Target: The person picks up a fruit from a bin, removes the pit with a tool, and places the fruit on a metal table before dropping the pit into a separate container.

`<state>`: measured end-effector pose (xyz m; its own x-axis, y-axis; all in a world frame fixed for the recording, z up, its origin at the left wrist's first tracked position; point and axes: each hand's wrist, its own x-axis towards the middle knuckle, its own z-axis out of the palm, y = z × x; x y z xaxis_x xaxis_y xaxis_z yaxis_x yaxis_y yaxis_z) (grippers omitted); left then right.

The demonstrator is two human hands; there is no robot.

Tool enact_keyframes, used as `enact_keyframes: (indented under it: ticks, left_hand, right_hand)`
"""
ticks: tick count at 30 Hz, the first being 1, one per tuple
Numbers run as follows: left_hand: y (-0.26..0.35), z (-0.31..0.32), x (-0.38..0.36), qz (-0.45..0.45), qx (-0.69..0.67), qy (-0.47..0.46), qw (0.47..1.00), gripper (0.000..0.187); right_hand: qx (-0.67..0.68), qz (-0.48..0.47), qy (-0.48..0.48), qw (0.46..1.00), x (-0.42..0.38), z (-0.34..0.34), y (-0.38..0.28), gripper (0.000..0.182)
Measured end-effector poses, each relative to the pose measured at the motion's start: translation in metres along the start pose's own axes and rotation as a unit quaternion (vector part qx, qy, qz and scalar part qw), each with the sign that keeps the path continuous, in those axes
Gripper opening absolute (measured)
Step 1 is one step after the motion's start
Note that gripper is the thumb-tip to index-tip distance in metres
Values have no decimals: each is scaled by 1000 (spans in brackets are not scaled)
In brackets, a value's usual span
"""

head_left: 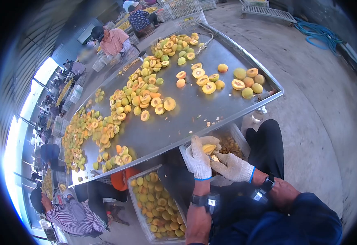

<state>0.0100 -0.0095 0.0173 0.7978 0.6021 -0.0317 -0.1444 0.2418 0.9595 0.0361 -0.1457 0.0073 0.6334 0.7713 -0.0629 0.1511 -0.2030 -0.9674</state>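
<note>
My left hand (201,157), in a pale knit glove with a blue cuff, is closed around a yellow apricot half (209,148). Beside it my right hand (232,166), gloved alike, has its fingers pinched near the fruit; whatever lies between them is too small to make out. Both hands are above a white bin (243,143) holding brown pits (228,146), in front of the metal table's edge. On the metal table (162,132) lie many halved apricots (145,98) in a long heap, with whole ones (239,73) at the right corner.
A crate of apricots (156,204) stands on the floor, left of my legs. A person in a striped top (78,216) sits at the lower left; another in a pink top (114,41) is beyond the table. Stacked crates (182,9) and a blue hose (319,34) are farther back.
</note>
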Motion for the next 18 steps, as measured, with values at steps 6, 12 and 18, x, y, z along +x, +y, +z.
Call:
enact_keyframes:
  ticks: [6,12,18]
  left_hand:
    - [-2,-15,4,36,-28,-143,989,68]
    - [-11,-21,8,-12,-135,-251,958,63]
    - [-25,-12,12,-164,-276,-57,945,53]
  right_hand:
    - [228,208,-140,941,-5,-20,-9,45]
    - [298,190,-198,914,-4,-29,0,46]
    - [274,167,-168,932,2,-28,15,46]
